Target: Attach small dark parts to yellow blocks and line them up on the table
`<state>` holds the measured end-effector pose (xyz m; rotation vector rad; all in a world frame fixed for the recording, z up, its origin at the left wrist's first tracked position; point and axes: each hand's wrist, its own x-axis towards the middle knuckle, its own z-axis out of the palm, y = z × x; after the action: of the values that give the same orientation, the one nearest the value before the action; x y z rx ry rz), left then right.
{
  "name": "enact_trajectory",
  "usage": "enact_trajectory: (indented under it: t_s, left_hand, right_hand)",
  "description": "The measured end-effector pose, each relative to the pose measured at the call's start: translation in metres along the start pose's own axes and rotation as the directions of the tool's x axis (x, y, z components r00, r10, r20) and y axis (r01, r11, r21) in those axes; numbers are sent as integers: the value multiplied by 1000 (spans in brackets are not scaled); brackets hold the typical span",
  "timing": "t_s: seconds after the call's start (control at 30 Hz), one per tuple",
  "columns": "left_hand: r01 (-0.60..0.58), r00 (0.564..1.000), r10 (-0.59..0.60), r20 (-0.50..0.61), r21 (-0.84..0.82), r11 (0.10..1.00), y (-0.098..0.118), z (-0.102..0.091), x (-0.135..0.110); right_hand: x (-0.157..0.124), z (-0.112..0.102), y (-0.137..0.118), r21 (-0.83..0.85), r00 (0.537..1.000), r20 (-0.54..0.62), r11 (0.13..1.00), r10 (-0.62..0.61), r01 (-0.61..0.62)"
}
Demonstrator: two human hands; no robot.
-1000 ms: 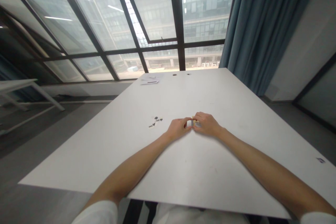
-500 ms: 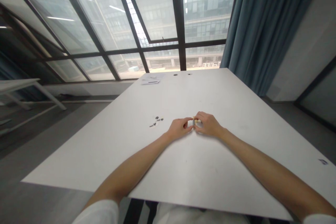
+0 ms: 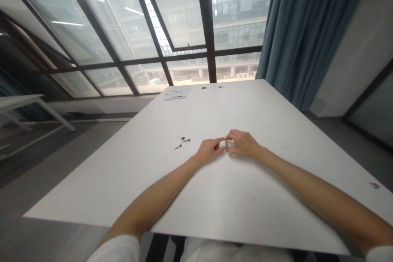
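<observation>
Both of my hands rest on the white table (image 3: pixel 245 196), meeting at its middle. My left hand (image 3: pixel 210 150) pinches one side of a small grey and yellowish piece (image 3: pixel 227 142). My right hand (image 3: pixel 243 143) is closed round the other side of the same piece, hiding most of it. A little to the left of my left hand lie several small dark loose pieces (image 3: pixel 182 142), scattered on the tabletop.
Papers (image 3: pixel 175 94) lie at the table's far edge, near two round holes (image 3: pixel 204 87). A small dark mark (image 3: pixel 373 185) sits near the right edge. Beyond stand large windows, a blue curtain (image 3: pixel 307 28) at right and another white table (image 3: pixel 21 102) at left.
Almost nothing differs. Both hands stay together on the small piece at the same spot; only the view has shifted slightly.
</observation>
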<state>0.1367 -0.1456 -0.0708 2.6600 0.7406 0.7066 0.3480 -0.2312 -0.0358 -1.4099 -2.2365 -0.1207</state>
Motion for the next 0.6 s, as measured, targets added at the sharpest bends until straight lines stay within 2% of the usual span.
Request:
enact_trajectory:
  t_s: [0.27, 0.47, 0.6]
  left_hand:
    - [-29, 1000, 29, 8, -41, 999, 3, 0, 0]
    - [40, 999, -43, -32, -92, 995, -1, 1, 1]
    - [92, 994, -98, -47, -115, 989, -4, 1, 2]
  right_hand:
    - [-10, 11, -2, 73, 991, -132, 997, 19, -10]
    - [-22, 14, 0, 123, 961, -196, 977, 194, -172]
    - [-24, 14, -1, 91, 948, -137, 957, 287, -277]
